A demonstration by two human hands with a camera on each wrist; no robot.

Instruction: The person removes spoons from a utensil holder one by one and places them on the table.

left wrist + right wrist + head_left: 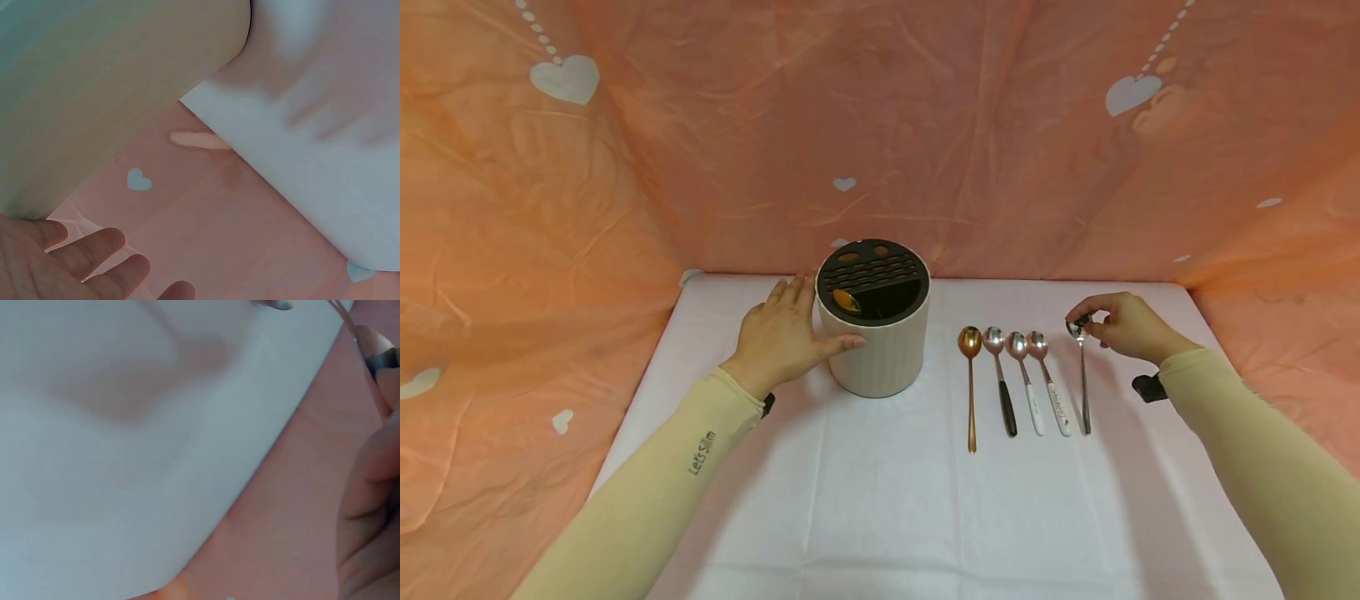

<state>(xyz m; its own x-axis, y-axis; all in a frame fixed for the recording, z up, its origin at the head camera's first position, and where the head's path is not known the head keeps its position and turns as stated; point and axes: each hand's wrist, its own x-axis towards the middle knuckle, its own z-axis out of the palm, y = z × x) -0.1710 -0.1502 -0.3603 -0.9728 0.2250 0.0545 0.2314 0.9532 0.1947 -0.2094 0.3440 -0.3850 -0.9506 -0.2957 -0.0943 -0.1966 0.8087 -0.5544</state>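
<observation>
A cream cylindrical utensil holder [880, 358] with a black slotted lid [880, 307] stands at the back of the table. My left hand [786, 337] rests against its left side, fingers straight and thumb across the front. The holder's wall [119, 81] fills the upper left of the left wrist view. With thumb and fingertips, my right hand [1126, 327] pinches a silver spoon [1083, 383] by its bowl, the handle pointing toward me. In the right wrist view the spoon's bowl [374, 342] shows at the fingertips, partly covered.
Left of the right hand lie a gold spoon [971, 392], a black-handled spoon [1007, 408] and two white-handled spoons [1033, 404], bowls away from me. A gold oval piece [846, 301] shows in the lid's opening. Orange cloth [880, 125] hangs behind the white table [880, 500].
</observation>
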